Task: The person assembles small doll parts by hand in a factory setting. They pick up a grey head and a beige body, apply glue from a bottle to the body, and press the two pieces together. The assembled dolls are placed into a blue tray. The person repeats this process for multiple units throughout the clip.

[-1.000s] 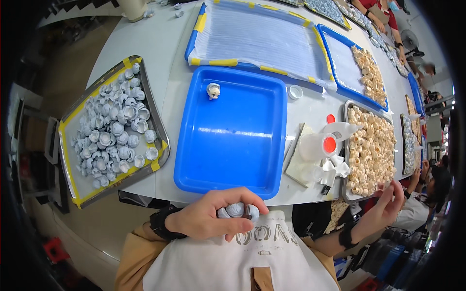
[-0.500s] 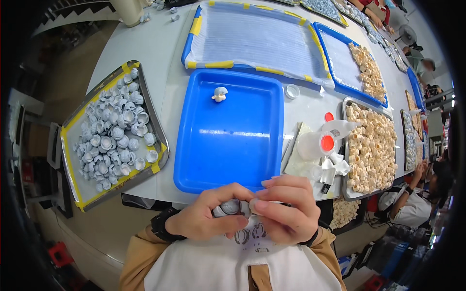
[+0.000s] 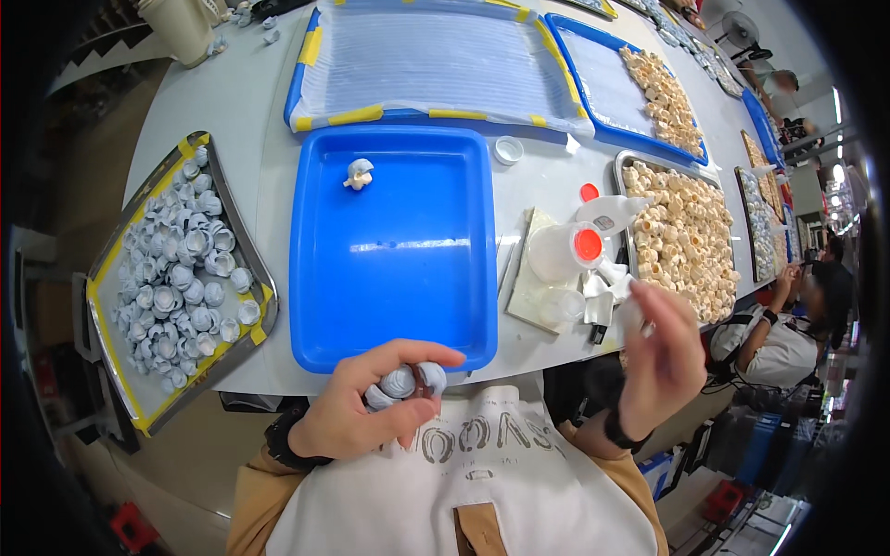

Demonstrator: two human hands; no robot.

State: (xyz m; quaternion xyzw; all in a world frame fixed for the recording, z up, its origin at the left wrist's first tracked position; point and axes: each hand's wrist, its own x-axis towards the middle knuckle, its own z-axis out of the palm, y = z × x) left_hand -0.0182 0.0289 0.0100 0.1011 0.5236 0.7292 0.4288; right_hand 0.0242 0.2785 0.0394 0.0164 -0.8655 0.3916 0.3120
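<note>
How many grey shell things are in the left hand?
3 grey pieces show in the left hand: a right piece, a middle piece and a left piece nearest the palm. Its fingers may hide more.

Left hand [image 3: 362, 403] has a small bunch of blue-grey shells [image 3: 398, 382] in its curled fingers, rounded, cup-like things; they're by the near edge of the blue tray [image 3: 389, 301]; a little figure [image 3: 359, 174] sits alone near that tray's far left corner, blue-grey on top, cream below; more loose shells [image 3: 165, 298] lie heaped every which way in the taped tray [image 3: 250, 243] at left, some showing their hollows; cream pieces [image 3: 686, 246], knobbly little lumps, crowd the metal tray [image 3: 622, 174] at right.
</note>
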